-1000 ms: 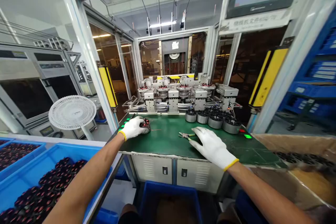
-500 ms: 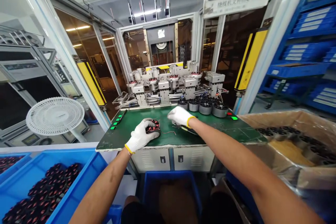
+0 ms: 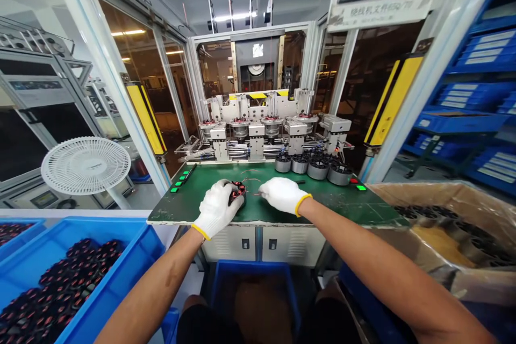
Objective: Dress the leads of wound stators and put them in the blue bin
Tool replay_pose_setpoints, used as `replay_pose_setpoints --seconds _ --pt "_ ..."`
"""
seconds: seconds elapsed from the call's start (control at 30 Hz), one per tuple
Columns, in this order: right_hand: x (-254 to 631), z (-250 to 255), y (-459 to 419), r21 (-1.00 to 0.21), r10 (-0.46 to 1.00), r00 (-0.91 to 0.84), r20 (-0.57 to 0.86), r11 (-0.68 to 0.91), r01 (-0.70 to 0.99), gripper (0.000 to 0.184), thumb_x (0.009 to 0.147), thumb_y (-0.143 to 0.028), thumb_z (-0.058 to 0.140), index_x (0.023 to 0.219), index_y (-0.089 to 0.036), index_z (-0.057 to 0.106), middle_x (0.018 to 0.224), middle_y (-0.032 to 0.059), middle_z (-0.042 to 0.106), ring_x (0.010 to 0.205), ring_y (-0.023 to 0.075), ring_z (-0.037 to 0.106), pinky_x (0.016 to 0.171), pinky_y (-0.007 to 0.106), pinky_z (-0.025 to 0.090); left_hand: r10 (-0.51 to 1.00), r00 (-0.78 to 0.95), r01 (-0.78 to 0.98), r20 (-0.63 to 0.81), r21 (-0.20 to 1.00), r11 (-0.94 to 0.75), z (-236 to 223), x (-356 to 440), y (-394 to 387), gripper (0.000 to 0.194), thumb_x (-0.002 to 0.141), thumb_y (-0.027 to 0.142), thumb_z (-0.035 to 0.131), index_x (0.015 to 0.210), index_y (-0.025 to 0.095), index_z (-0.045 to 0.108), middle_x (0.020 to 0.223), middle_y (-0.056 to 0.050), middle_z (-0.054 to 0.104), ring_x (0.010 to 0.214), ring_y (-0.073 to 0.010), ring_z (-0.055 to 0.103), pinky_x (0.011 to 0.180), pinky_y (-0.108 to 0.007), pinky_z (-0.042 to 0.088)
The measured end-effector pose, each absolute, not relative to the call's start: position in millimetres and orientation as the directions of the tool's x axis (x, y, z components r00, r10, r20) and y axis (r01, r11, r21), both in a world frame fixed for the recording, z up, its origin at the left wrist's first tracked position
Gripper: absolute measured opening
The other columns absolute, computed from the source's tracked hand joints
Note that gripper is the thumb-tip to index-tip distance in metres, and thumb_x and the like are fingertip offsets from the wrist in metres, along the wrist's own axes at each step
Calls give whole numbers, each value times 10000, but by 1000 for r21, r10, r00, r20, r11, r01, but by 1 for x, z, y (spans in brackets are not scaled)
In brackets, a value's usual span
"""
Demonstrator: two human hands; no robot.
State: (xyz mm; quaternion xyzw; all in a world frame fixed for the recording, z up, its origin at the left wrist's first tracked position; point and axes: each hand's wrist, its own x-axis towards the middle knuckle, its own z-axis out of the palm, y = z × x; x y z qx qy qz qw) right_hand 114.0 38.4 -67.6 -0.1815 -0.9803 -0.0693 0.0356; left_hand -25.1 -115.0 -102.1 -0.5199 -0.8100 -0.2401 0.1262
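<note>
My left hand (image 3: 220, 203), in a white glove with a yellow cuff, is wrapped round a motor stator (image 3: 238, 190) with red-copper windings and rests it on the green worktop (image 3: 181, 209). Thin copper wires (image 3: 252, 179) stick out from the stator. To its right, my right hand (image 3: 284, 195), gloved the same way, has its fingertips pinched together at the end of a copper wire that runs out from the stator. A dark slim object (image 3: 299, 181) lies partly hidden behind my right hand.
Several grey stator cores (image 3: 317, 166) stand at the worktop's right rear, before a winding machine (image 3: 253, 131). A blue bin of wound stators (image 3: 141, 231) is at left, a white fan (image 3: 86, 164) behind it. At right sits a carton of cores (image 3: 387, 189). Lit green buttons (image 3: 360, 188) flank the worktop.
My right hand has come lower and closer to the front, and its fingertips have closed on a wire. My left hand keeps hold of the stator. The view has shifted slightly.
</note>
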Motion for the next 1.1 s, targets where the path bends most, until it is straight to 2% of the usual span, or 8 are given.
replay_pose_setpoints --seconds 0.13,0.23,0.4,0.57,0.83,0.9,1.03,1.1 --pt "125 -51 39 222 345 -905 250 889 400 291 893 -178 380 978 -162 657 852 142 656 820 306 644 658 354 430 738 -387 899 553 49 435 -89 -15 -115 315 826 464 546 807 177 675 1182 -140 537 1159 -337 436 954 -463 359" --pt "127 -43 22 294 298 -871 390 856 425 274 911 -176 351 1001 -167 610 853 121 631 785 284 640 648 336 415 678 -397 875 619 32 483 -75 -4 -103 327 756 464 629 912 181 679 1148 -146 544 1156 -361 415 964 -493 330" --pt "126 -42 -1 279 311 -826 470 835 473 273 942 -187 303 991 -166 570 838 105 604 739 260 630 611 314 401 790 -363 932 495 169 322 -65 0 -85 195 854 325 510 931 241 668 981 -65 623 977 -245 548 820 -350 418" --pt "135 -48 -4 285 274 -828 490 847 448 171 897 -164 372 952 -160 535 805 87 581 702 242 624 568 304 413 850 -341 910 401 367 192 -75 -16 -79 187 862 291 472 888 225 645 958 -38 667 896 -200 597 765 -294 446" --pt "135 -60 -23 440 -5 -868 496 863 247 179 861 -156 381 931 -113 540 748 93 564 635 281 613 495 353 427 850 -397 798 345 587 135 -83 -26 -78 217 795 192 477 909 217 660 967 -29 716 944 -198 636 836 -289 483" --pt "126 -53 -17 382 29 -864 503 889 252 203 867 -165 386 968 -116 555 794 109 592 681 289 626 524 363 436 829 -441 803 344 563 193 -82 -25 -79 214 786 188 485 911 225 655 977 -26 715 951 -208 637 810 -292 481" --pt "104 -46 11 105 312 -808 499 904 414 217 888 -225 412 917 -150 614 873 109 656 781 260 645 627 338 442 841 -420 815 340 549 186 -79 -23 -82 161 801 249 511 864 212 654 923 -27 711 887 -205 638 768 -294 477" --pt "98 -55 21 51 375 -799 471 892 449 253 897 -260 421 857 -149 645 840 102 678 777 235 649 636 303 428 842 -415 798 345 583 153 -79 -23 -82 161 807 275 520 850 212 663 905 -22 708 863 -196 636 775 -295 477"
